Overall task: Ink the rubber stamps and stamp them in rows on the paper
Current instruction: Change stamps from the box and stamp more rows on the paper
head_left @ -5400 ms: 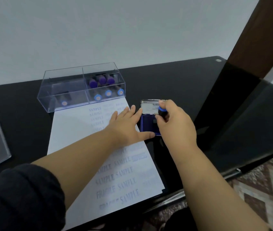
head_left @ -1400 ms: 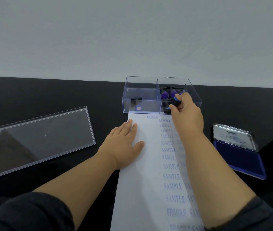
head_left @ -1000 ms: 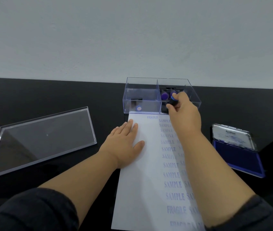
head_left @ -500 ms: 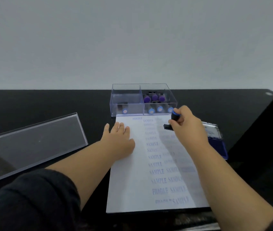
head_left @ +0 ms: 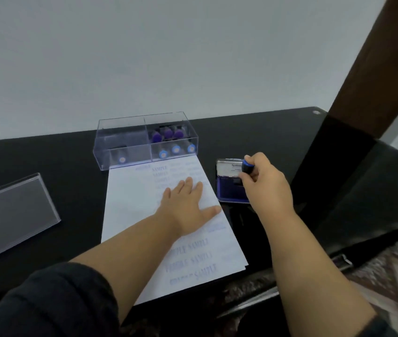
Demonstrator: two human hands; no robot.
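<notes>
Plain pale grey wall (head_left: pixel 168 57), glossy black tabletop (head_left: pixel 254 132), dark brown wooden post (head_left: pixel 373 69), patterned brown-and-cream floor covering (head_left: pixel 394 276) at lower right

My left hand (head_left: pixel 188 207) lay flat, fingers spread; my right hand (head_left: pixel 264 183) reached forward, fingers curled in a pinch.

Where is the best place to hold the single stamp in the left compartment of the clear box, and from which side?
Likely from above: the clear box is open-topped with walls all round. The single stamp seems to point its blue cap at the front wall, so pinch its dark body across the sides, behind the cap. Its exact pose is blurred.
</notes>
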